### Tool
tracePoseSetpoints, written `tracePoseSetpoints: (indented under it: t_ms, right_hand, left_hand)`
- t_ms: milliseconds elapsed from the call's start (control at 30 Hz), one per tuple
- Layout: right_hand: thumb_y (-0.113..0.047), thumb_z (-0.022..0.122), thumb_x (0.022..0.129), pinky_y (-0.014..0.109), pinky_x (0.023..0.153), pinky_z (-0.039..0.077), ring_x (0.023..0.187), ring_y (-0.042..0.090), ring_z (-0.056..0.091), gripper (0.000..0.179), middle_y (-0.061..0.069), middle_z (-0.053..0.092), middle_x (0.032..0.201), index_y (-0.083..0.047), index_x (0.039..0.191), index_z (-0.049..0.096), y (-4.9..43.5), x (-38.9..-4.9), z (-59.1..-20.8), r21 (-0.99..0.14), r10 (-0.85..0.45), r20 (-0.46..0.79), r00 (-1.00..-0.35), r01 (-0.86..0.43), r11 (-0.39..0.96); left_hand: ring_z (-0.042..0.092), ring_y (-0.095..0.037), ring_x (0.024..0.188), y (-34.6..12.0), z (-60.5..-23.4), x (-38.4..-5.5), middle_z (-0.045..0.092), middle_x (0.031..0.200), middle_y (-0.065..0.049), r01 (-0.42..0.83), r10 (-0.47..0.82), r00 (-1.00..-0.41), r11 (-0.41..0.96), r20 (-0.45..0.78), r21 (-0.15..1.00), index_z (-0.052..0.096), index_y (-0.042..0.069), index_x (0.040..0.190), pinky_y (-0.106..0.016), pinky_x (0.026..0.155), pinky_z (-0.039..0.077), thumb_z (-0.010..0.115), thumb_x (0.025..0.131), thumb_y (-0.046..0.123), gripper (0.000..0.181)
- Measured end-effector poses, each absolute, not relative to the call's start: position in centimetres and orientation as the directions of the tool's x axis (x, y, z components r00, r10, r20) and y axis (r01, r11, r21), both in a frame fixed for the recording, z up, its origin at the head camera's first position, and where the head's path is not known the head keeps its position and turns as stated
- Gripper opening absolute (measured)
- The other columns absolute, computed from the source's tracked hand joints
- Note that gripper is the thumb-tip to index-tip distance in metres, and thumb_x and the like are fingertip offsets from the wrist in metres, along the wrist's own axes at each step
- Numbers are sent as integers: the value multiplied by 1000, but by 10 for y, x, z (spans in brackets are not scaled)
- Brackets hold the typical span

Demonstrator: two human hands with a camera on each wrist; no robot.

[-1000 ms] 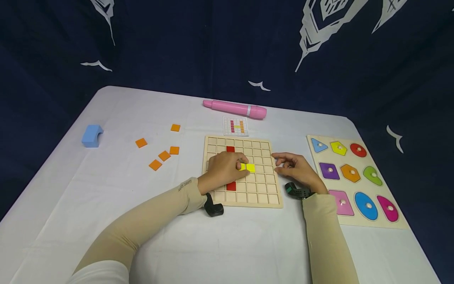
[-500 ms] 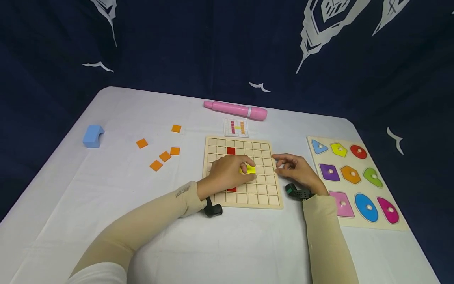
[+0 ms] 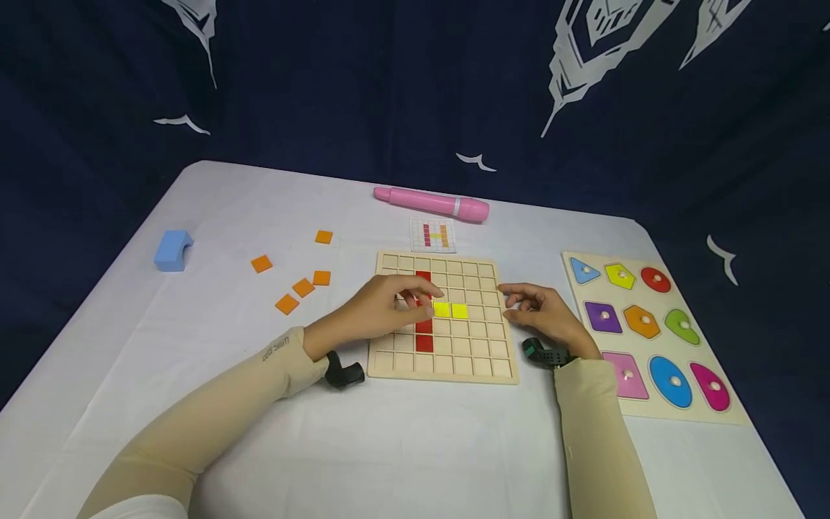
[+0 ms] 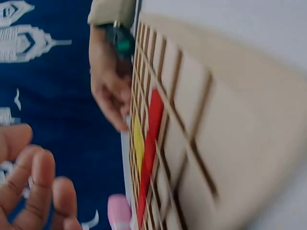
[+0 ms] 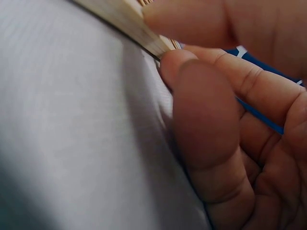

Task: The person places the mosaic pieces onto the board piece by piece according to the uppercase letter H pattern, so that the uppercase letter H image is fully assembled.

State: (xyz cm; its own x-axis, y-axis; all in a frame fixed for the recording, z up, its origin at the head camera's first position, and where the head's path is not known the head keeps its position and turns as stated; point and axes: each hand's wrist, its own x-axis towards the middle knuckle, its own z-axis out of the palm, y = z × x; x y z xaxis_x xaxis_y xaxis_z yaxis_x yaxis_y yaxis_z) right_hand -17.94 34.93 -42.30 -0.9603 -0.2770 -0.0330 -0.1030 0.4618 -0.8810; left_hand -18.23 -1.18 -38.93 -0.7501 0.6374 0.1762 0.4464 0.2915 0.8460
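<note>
A wooden grid board [image 3: 462, 346] lies on the white table with a column of red tiles [image 3: 424, 343] and two yellow tiles [image 3: 460, 311] in its cells. My left hand [image 3: 372, 306] hovers over the board's left part, fingers loosely bent and nothing between them, partly covering the red column. In the left wrist view its fingers [image 4: 38, 187] appear apart from the board. My right hand [image 3: 540, 311] rests beside the board's right edge, fingers loosely bent. In the right wrist view its fingertips lie right at the wooden edge [image 5: 129, 24].
Several orange tiles [image 3: 287, 304] are scattered left of the board, with a blue arch block [image 3: 171, 252] farther left. Behind the board lie a small pattern card [image 3: 418, 245] and a pink pen-shaped object [image 3: 421, 202]. A knobbed shape puzzle [image 3: 622, 294] sits at right.
My left hand has drawn back leftward from the yellow tiles, which now show fully side by side in the grid. The right hand has stayed at the board's edge.
</note>
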Motion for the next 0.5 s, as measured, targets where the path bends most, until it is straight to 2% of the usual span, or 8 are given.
tracePoseSetpoints:
  t_ms: [233, 400, 500]
  right_hand:
    - [6, 72, 95, 18, 68, 44, 80, 7, 51, 49, -5, 66, 99, 16, 141, 59, 349, -179, -423, -880, -278, -27, -960, -109, 462]
    - [7, 72, 95, 18, 68, 44, 79, 7, 51, 48, -4, 66, 99, 17, 141, 59, 349, -180, -423, -883, -285, -16, -958, -121, 454]
    - [7, 72, 96, 17, 67, 44, 79, 7, 51, 48, -5, 66, 99, 17, 141, 59, 349, -180, -423, -884, -287, -13, -958, -123, 450]
  left_hand:
    - [66, -20, 102, -63, -387, -194, 78, 119, -11, 454, 573, -782, 255, 245, 854, 75, 3, 130, -36, 90, 53, 74, 102, 12, 29]
    - [67, -17, 103, -100, -391, -206, 78, 118, -10, 431, 505, -828, 299, 242, 851, 75, 2, 129, -29, 88, 53, 74, 103, 13, 28]
    - [68, -15, 103, -122, -394, -213, 78, 119, -14, 388, 457, -862, 322, 217, 863, 74, -1, 130, -24, 87, 52, 72, 104, 13, 29]
